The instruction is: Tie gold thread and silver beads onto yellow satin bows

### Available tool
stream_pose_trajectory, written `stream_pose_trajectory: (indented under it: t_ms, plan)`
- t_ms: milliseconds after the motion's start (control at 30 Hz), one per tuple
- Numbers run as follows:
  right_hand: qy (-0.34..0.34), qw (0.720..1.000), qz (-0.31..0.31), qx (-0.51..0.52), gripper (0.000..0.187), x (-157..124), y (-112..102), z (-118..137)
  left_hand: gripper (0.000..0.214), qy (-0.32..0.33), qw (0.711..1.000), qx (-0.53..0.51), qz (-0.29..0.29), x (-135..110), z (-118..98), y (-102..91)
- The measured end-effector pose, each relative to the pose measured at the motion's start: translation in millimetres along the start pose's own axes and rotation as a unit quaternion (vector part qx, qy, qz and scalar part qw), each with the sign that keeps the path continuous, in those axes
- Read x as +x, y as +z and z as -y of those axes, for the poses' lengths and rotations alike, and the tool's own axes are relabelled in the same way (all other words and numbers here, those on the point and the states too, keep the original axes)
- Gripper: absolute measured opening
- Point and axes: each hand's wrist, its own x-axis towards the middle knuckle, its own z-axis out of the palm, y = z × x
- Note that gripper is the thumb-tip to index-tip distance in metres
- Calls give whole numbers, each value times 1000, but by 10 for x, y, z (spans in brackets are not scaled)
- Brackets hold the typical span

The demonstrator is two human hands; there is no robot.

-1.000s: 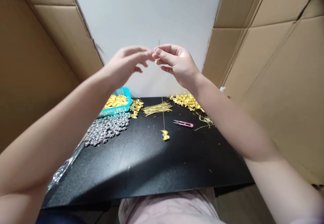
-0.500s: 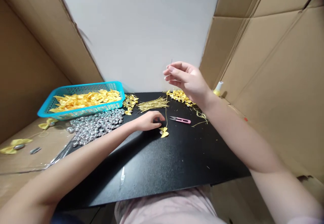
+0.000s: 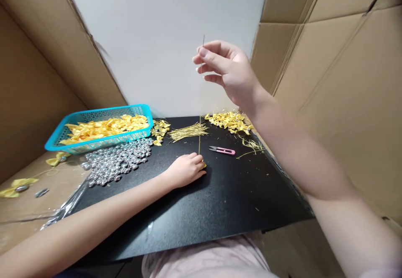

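Note:
My right hand [image 3: 224, 68] is raised in front of the white wall, thumb and forefinger pinched on a thin needle [image 3: 203, 40] whose tip sticks up above them. A gold thread [image 3: 199, 135] runs down from it to the black table [image 3: 220, 202]. My left hand [image 3: 185, 170] rests on the table with its fingers closed over a small yellow bow [image 3: 204, 166], of which only an edge shows.
A blue basket [image 3: 56, 133] of yellow bows stands at the left, with a heap of silver beads [image 3: 116, 160] before it. Cut gold threads [image 3: 188, 131], pink snips [image 3: 223, 150] and a pile of finished bows [image 3: 229, 121] lie behind. Cardboard walls stand on both sides.
My left hand dropped from beside the right hand to the table and closed over the yellow bow. My right hand has risen, pulling the thread taut.

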Motion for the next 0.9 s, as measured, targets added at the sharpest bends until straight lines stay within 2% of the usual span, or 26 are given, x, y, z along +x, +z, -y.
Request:
stream_pose_trajectory:
  t_ms: [133,233,300,333,367,400,433,500,567,600,633,700,800,900]
  plan:
    - [8,1000,1,-1,13,191,-77,-118,25,-11,998,-65,7,-13,123,45]
    - [31,999,-29,9,11,363,-222,-315,27,11,990,-142,5,-84,167,25]
    - [60,996,-67,25,8,443,-346,-476,24,4,974,-228,-13,-144,159,-9]
    - [80,992,-88,36,8,462,-412,-559,22,-21,958,-284,-37,-173,141,-32]
    - [102,988,-108,48,8,463,-478,-641,21,-64,933,-347,-70,-198,114,-57]
    - [124,982,-129,58,9,447,-541,-720,20,-119,897,-412,-107,-217,80,-85]
    - [147,976,-149,67,10,412,-602,-795,21,-179,848,-478,-144,-229,42,-116]
    - [186,961,-187,83,11,297,-707,-924,25,-278,725,-597,-201,-228,-30,-180]
    - [205,952,-207,97,13,137,-791,-1016,26,-330,609,-680,-240,-199,-70,-243]
    - [207,951,-207,101,15,47,-825,-1044,27,-344,567,-702,-258,-178,-71,-269]
    - [208,950,-207,104,15,-45,-855,-1056,27,-358,540,-710,-277,-154,-60,-291]
    - [207,950,-204,112,18,-230,-898,-1029,28,-382,518,-696,-319,-105,-5,-314]
    - [196,952,-193,135,17,-503,-899,-846,30,-402,524,-659,-359,-44,108,-300]
    - [154,958,-150,188,17,-786,-765,-547,28,-399,536,-642,-376,-1,182,-253]
